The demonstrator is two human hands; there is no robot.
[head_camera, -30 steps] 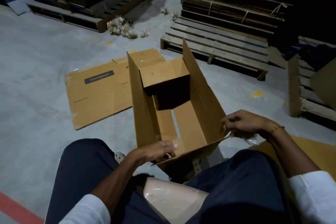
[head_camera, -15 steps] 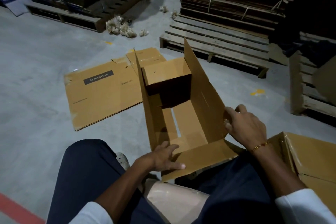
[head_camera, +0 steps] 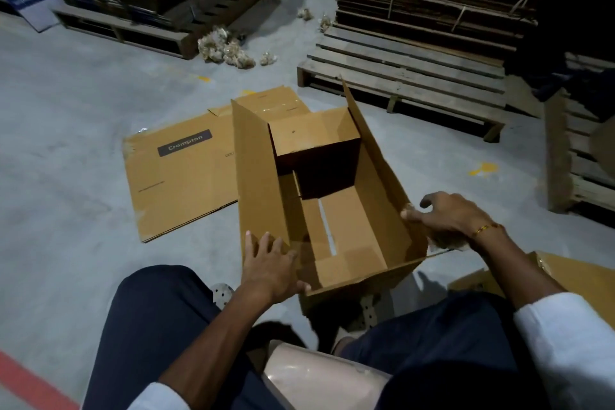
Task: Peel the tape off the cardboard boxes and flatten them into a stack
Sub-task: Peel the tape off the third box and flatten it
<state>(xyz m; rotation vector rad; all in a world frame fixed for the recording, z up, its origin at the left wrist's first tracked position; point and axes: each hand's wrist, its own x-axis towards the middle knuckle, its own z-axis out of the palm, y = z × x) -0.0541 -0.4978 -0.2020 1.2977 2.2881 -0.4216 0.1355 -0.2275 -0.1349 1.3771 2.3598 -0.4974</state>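
Note:
An open cardboard box (head_camera: 346,230) stands on the floor between my knees, its long side flaps raised and the far flap folded in. My left hand (head_camera: 269,266) holds the near-left corner, fingers spread on the outer wall and thumb over the near flap. My right hand (head_camera: 446,215) curls over the edge of the right flap, thumb inside. A crumpled wad of tape (head_camera: 447,243) shows under its palm. A flattened box with a Crompton label (head_camera: 183,176) lies on the floor to the left, with another flat sheet under it.
Another taped box (head_camera: 572,280) sits at my right knee. A wooden pallet (head_camera: 409,76) lies beyond the open box, and one stands upright at the right (head_camera: 565,156). Bundled cardboard stacks line the back. Tape wads (head_camera: 226,50) litter the floor. A pink seat (head_camera: 319,383) is under me.
The box has slid away from me and to the right. My left hand moved from the near flap to the near-left corner. My right hand lifted onto the right flap's edge.

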